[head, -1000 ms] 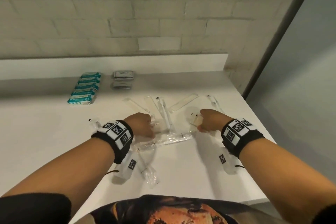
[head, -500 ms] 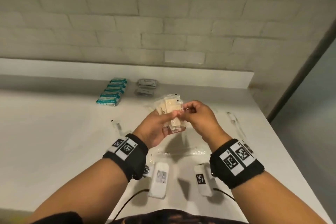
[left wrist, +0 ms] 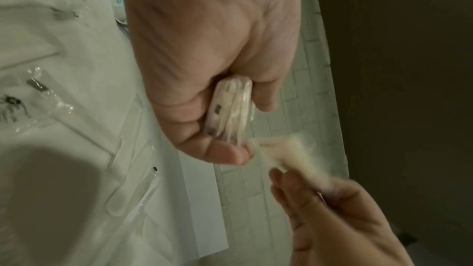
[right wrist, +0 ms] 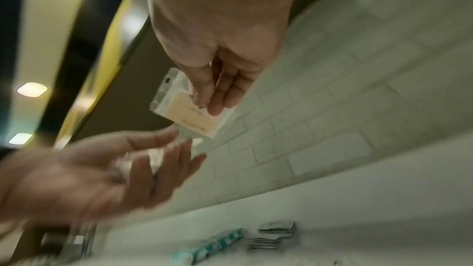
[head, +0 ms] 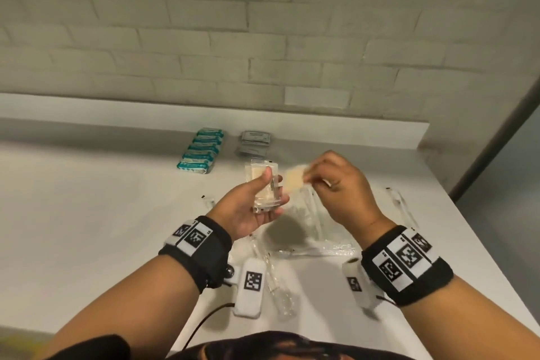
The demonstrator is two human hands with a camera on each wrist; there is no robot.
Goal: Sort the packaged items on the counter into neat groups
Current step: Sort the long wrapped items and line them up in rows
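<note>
Left hand (head: 251, 207) above table (head: 87, 213) middle, thumb clamping stack of clear beige packets (head: 264, 184). Right hand (head: 336, 187) just beside, pinching single beige packet (head: 295, 183) by edge. Teal packets (head: 201, 150) and grey sachets (head: 254, 142) in rows near back ledge. Clear sleeves (head: 309, 213) scattered below hands; left table area bare.

table (head: 87, 213): smooth, matt white surface. wall (head: 263, 38): painted brick, matt, rough joints. stack of packets (head: 264, 187) in left hand (head: 251, 210): clear glossy plastic film over cream paper-like pads. single packet (head: 295, 183) in right hand (head: 339, 184): same film, blurred. long sleeves (head: 312, 213) on table: crinkled glossy plastic. teal packs (head: 201, 152) slightly shiny; grey sachets (head: 255, 140) matt. wristbands (head: 204, 251): black cloth.
</note>
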